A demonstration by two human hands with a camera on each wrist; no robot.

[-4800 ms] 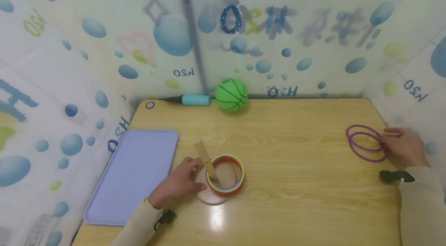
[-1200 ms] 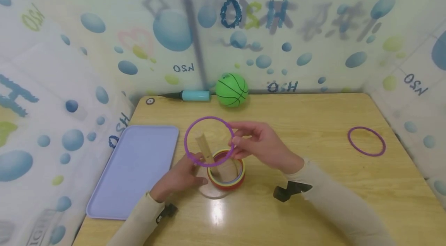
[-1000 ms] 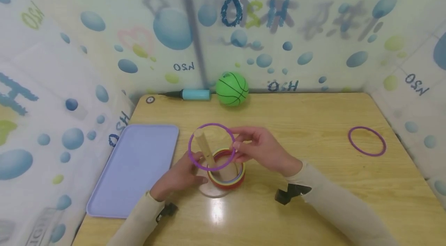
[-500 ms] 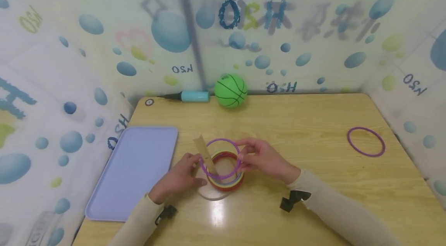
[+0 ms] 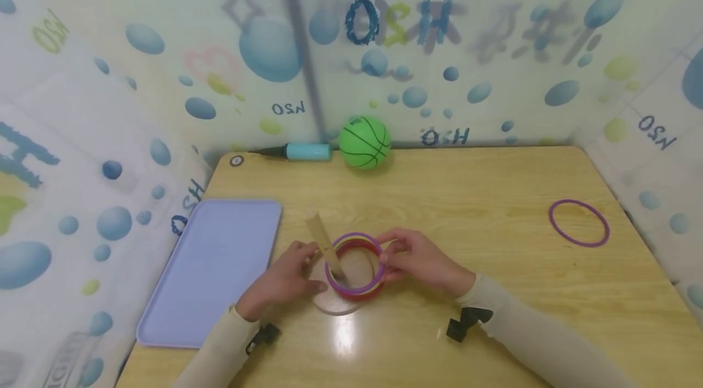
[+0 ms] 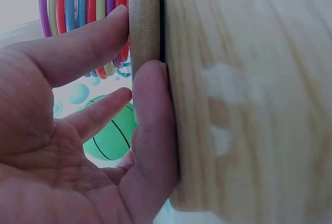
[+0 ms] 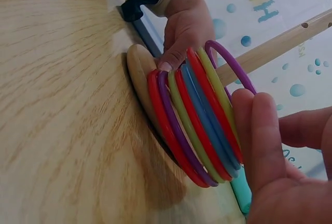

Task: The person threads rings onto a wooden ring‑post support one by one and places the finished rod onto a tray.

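Observation:
My right hand (image 5: 420,263) pinches a thin purple ring (image 7: 233,66) between thumb and fingers. The ring loops around a wooden peg (image 5: 321,235) and sits tilted at the top of a stack of red, blue, yellow-green and purple rings (image 7: 207,120). That stack rests on the round wooden base (image 5: 335,305) from which the peg rises. My left hand (image 5: 282,278) grips the base's left edge, thumb at the front and fingers behind; the left wrist view shows fingertips (image 6: 151,79) against its rim. A second purple ring (image 5: 551,220) lies flat on the table at the right.
A lilac tray (image 5: 214,266) lies left of the base. At the table's back edge are a green ball (image 5: 365,143) and a light-blue pump (image 5: 309,152) with a black nozzle. Printed curtains surround the wooden table (image 5: 494,205) on three sides.
My right hand took one of two purple rings at the right, carried it left, passed it over the peg and lowered it to the stack. My left hand stays at the base.

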